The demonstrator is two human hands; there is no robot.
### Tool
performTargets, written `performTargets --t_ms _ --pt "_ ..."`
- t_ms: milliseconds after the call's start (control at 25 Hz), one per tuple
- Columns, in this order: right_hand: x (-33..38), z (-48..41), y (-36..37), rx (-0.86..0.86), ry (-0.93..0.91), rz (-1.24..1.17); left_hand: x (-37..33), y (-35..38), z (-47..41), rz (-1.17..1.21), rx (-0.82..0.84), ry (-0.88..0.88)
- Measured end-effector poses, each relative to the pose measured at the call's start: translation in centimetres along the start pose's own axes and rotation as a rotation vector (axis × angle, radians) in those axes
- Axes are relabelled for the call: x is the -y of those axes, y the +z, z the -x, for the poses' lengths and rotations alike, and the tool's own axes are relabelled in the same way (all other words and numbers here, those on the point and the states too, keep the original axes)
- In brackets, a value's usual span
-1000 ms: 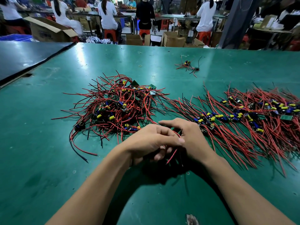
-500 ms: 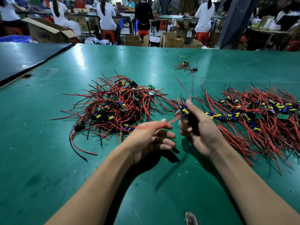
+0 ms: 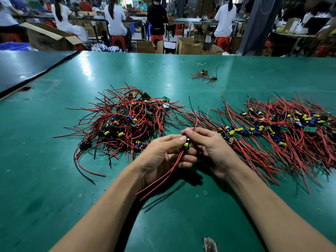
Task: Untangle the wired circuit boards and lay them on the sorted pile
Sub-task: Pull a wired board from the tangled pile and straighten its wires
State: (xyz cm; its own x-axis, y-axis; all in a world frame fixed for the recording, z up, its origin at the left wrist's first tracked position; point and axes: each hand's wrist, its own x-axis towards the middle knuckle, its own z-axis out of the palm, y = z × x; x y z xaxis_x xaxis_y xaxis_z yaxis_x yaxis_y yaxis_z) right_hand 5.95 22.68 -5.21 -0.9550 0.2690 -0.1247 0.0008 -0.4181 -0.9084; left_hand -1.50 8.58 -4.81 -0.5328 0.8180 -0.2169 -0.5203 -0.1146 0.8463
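Note:
One small wired circuit board [image 3: 186, 144] with a yellow capacitor sits between my two hands above the green table [image 3: 54, 179]. My left hand [image 3: 163, 155] pinches it from the left and my right hand [image 3: 209, 148] pinches it from the right. Its red wires trail down toward me and one rises past my right fingers. A tangled heap of boards with red and black wires [image 3: 125, 122] lies to the left, just beyond my hands. The sorted pile [image 3: 281, 130], with wires laid in rows, stretches to the right.
A few stray wired boards [image 3: 204, 75] lie farther back on the table. A dark table [image 3: 23, 68] adjoins at the left. Beyond the far edge stand cardboard boxes [image 3: 189, 45], orange stools and several seated people. A worn patch [image 3: 210, 244] marks the near table surface.
My hands, apart half a second ago with the board in the right hand near the sorted pile, have come together. Both now pinch the board, and its wires hang toward me.

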Motion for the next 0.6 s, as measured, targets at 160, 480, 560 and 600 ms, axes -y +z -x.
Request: performTargets --t_ms 160,480,560,600 --pt "-0.1 -0.6 -0.7 -0.109 -0.047 0.037 0.2 0.3 0.0 -0.087 0.018 -0.006" --pt "-0.6 -0.7 -0.9 -0.049 0.001 0.145 0.9 0.6 -0.1 -0.243 -0.062 0.069" --pt "-0.3 -0.6 -1.4 0.0 0.032 0.144 0.9 0.5 -0.2 -0.249 -0.108 0.073" --pt "-0.1 -0.6 -1.7 0.025 0.046 0.137 0.9 0.4 -0.2 -0.245 -0.129 0.072"
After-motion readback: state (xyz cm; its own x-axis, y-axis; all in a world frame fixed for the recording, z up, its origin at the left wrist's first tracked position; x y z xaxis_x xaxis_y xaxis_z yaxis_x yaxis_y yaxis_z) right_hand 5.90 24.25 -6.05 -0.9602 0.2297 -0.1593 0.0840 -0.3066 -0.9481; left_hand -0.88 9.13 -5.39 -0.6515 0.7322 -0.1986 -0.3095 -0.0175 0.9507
